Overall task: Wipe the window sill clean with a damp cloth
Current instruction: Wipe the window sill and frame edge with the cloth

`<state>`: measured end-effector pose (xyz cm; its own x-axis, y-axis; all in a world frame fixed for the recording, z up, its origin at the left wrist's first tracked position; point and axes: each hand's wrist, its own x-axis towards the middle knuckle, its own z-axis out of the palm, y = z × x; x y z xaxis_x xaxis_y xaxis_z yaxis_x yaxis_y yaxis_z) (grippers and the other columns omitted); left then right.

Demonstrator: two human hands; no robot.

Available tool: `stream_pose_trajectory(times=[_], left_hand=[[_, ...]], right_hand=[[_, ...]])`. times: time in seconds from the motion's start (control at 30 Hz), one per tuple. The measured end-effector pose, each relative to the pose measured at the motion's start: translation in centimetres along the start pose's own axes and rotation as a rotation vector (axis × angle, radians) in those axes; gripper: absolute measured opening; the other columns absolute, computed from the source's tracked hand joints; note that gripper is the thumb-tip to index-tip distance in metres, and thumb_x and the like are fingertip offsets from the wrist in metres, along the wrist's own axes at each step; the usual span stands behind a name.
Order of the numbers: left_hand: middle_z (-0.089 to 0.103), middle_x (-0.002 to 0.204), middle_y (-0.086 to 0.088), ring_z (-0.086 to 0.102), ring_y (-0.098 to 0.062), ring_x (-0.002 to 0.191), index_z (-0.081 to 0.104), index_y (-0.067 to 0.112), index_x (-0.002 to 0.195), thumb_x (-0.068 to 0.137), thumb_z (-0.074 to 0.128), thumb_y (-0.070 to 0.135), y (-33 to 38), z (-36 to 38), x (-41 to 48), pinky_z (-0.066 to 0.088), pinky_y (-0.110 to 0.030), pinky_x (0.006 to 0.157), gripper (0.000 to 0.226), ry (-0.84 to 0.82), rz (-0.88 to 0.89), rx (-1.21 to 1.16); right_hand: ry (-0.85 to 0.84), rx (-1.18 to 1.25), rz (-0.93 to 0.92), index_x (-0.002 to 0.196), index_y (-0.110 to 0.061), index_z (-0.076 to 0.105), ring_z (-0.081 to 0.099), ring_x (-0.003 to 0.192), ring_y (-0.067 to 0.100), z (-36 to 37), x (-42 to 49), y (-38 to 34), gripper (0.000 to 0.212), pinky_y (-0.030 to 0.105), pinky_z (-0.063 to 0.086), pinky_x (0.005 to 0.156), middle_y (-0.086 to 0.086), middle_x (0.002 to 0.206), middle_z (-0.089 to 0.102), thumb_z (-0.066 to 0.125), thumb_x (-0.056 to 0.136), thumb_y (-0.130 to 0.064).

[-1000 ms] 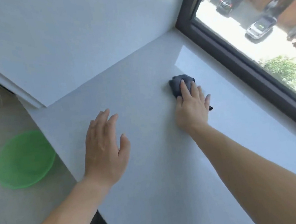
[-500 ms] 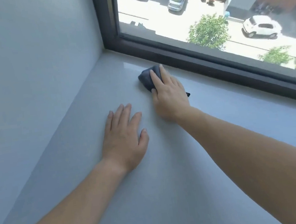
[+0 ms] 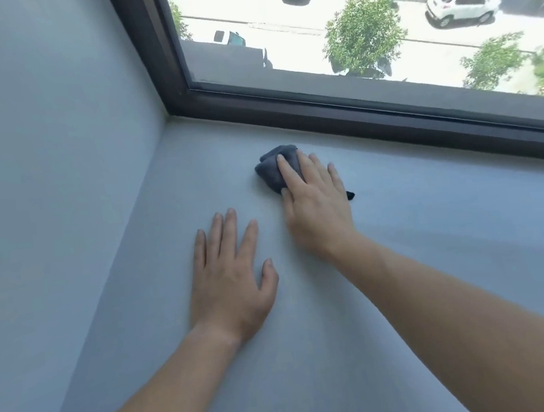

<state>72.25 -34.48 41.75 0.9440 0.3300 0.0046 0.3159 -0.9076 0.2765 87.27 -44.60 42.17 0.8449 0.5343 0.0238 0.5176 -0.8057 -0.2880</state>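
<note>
A small dark grey cloth (image 3: 271,169) lies bunched on the pale grey window sill (image 3: 437,255), a short way from the dark window frame (image 3: 389,119). My right hand (image 3: 318,207) presses flat on the cloth with straight fingers; most of the cloth is hidden under the palm, and a dark corner sticks out at the right. My left hand (image 3: 231,277) rests flat on the sill, fingers spread, just left of and nearer to me than the right hand.
A pale side wall (image 3: 54,195) meets the sill on the left and joins the window frame at the corner. Through the glass (image 3: 346,30) a street with parked cars and trees lies far below.
My view has swung from the sill's outer edge and the floor toward the window corner. The right hand has carried the cloth nearer the frame, then drawn it slightly back. The left hand stays flat.
</note>
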Motion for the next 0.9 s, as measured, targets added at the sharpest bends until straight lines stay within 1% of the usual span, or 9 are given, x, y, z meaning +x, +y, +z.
stream_pose_trajectory(times=[0.2, 0.27, 0.4, 0.47, 0.6, 0.67, 0.8, 0.83, 0.9], left_hand=[[0.014, 0.165, -0.009, 0.004, -0.022, 0.153, 0.032, 0.019, 0.154, 0.088, 0.028, 0.048, -0.4, 0.3, 0.1, 0.002, -0.045, 0.124, 0.071, -0.021, -0.016, 0.010], [0.014, 0.165, -0.009, 0.004, -0.021, 0.153, 0.032, 0.019, 0.154, 0.088, 0.027, 0.048, -0.5, 0.2, 0.1, 0.001, -0.045, 0.124, 0.072, -0.020, -0.016, 0.007], [0.018, 0.164, -0.010, 0.007, -0.022, 0.153, 0.036, 0.017, 0.152, 0.087, 0.029, 0.047, -0.6, 0.4, 0.1, 0.003, -0.045, 0.123, 0.071, -0.001, -0.018, 0.002], [0.017, 0.164, -0.011, 0.007, -0.022, 0.153, 0.035, 0.018, 0.152, 0.088, 0.029, 0.047, -0.7, 0.4, 0.2, 0.003, -0.046, 0.123, 0.071, -0.004, -0.012, 0.007], [0.016, 0.164, -0.012, 0.006, -0.024, 0.153, 0.033, 0.018, 0.152, 0.088, 0.027, 0.047, -0.8, 0.2, 0.5, 0.004, -0.048, 0.123, 0.072, -0.017, -0.012, 0.024], [0.017, 0.164, -0.013, 0.006, -0.025, 0.153, 0.033, 0.017, 0.152, 0.088, 0.027, 0.046, -0.8, 0.2, 0.5, 0.004, -0.048, 0.123, 0.071, -0.023, -0.007, 0.020], [0.015, 0.164, -0.014, 0.005, -0.026, 0.153, 0.033, 0.016, 0.152, 0.087, 0.023, 0.042, -0.7, 0.0, 0.7, 0.001, -0.049, 0.123, 0.071, -0.028, 0.004, -0.020], [0.014, 0.164, -0.014, 0.005, -0.027, 0.153, 0.032, 0.016, 0.153, 0.086, 0.022, 0.041, -0.7, 0.0, 0.7, 0.001, -0.049, 0.123, 0.072, -0.031, 0.007, -0.015], [0.011, 0.165, -0.014, 0.002, -0.027, 0.153, 0.028, 0.016, 0.154, 0.085, 0.021, 0.041, -0.7, 0.1, 0.7, -0.001, -0.049, 0.123, 0.074, -0.041, 0.014, -0.009]], right_hand=[[0.101, -0.026, 0.565, 0.156, -0.027, 0.017, 0.011, 0.150, 0.025, -2.0, 0.0, 8.1, 0.056, 0.047, 0.001, 0.123, 0.007, 0.162, 0.018, 0.030, 0.101, -0.030], [0.103, -0.017, 0.494, 0.156, -0.027, 0.016, 0.009, 0.151, 0.026, -1.2, 0.0, 5.3, 0.057, 0.046, 0.001, 0.123, 0.007, 0.164, 0.015, 0.032, 0.101, -0.030], [-0.008, -0.038, 0.005, 0.155, -0.028, 0.022, 0.012, 0.151, 0.027, 0.2, -1.6, 1.6, 0.056, 0.045, 0.000, 0.123, 0.007, 0.163, 0.019, 0.036, 0.101, -0.029], [-0.017, -0.063, 0.086, 0.156, -0.029, 0.019, 0.010, 0.151, 0.026, -0.7, -1.6, 4.4, 0.056, 0.045, -0.001, 0.123, 0.005, 0.164, 0.017, 0.033, 0.102, -0.031], [0.080, 0.010, 0.510, 0.156, -0.027, 0.019, 0.009, 0.151, 0.026, -2.2, -1.4, 7.9, 0.057, 0.046, 0.001, 0.123, 0.004, 0.164, 0.015, 0.033, 0.101, -0.029], [0.087, 0.020, 0.427, 0.156, -0.027, 0.020, 0.009, 0.151, 0.027, -1.3, -2.2, 4.9, 0.057, 0.045, 0.001, 0.123, 0.004, 0.164, 0.015, 0.035, 0.101, -0.028], [-0.068, -0.022, -0.026, 0.155, -0.031, 0.022, 0.010, 0.151, 0.025, -0.6, -4.7, 1.4, 0.055, 0.044, 0.003, 0.123, -0.001, 0.164, 0.015, 0.036, 0.102, -0.029], [-0.079, -0.033, -0.013, 0.155, -0.032, 0.021, 0.010, 0.151, 0.024, -0.8, -4.4, 2.6, 0.055, 0.043, 0.002, 0.123, -0.002, 0.164, 0.015, 0.035, 0.102, -0.030], [-0.016, -0.017, 0.257, 0.155, -0.031, 0.021, 0.012, 0.150, 0.024, -1.5, -3.9, 5.7, 0.056, 0.045, 0.004, 0.123, -0.001, 0.164, 0.017, 0.034, 0.101, -0.031]])
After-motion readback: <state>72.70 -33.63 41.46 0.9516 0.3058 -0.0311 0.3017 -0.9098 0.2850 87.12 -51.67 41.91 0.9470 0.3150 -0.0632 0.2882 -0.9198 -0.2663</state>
